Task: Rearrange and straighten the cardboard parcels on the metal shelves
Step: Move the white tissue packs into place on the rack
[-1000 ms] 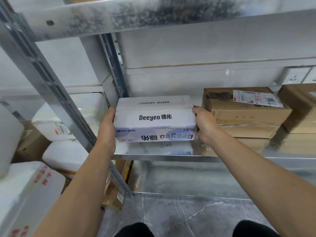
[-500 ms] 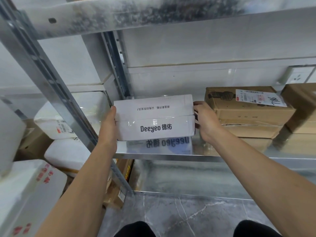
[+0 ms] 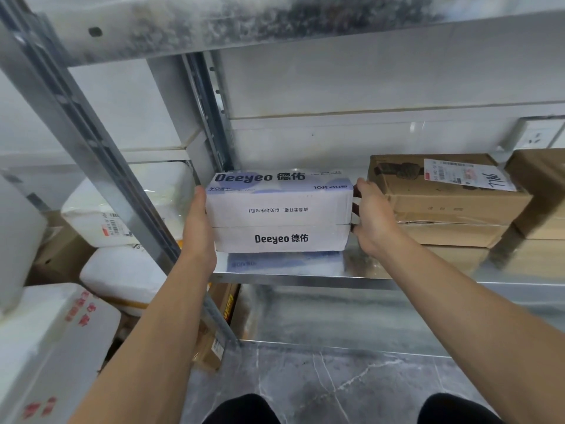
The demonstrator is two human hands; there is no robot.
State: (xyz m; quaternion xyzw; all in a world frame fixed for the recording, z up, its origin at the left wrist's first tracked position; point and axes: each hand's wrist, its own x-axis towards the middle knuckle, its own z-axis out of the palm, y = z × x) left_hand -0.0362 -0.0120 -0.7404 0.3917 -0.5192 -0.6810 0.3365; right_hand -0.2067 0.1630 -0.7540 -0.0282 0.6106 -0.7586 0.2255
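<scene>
1. A white Deeyeo box (image 3: 279, 213), a long rectangular carton with smooth, glossy faces, is held between both hands just above the front part of the metal shelf (image 3: 305, 278), close to the left upright (image 3: 101, 154). Its lower front edge looks lifted clear of the shelf, and a bluish reflection of it lies on the metal below.
2. The left hand (image 3: 198, 228) is pressed flat against the box's left end, fingers together and thumb up along the edge.
3. The right hand (image 3: 371, 218) clasps the right end, thumb on the top corner, fingers curled behind the end and mostly hidden.
4. The box's upper face carries black "Deeyeo" lettering over pale blue and lilac patches; the front face is plain white with a seam across its middle, a line of small upside-down print above the seam and the brand name again below it.
5. Just to the right, a brown cardboard parcel (image 3: 452, 197) with a matte surface sits atop another flat carton; a white shipping label (image 3: 464, 175) with handwriting lies on its top.
6. A further brown carton stack (image 3: 544, 203) stands at the far right.
7. The shelf is galvanised steel, shiny and mottled, as is the beam (image 3: 244, 22) overhead.
8. Left of the upright, soft white plastic-wrapped bundles (image 3: 122, 209) are piled.
9. The floor (image 3: 336, 384) is grey marble-veined tile.
</scene>
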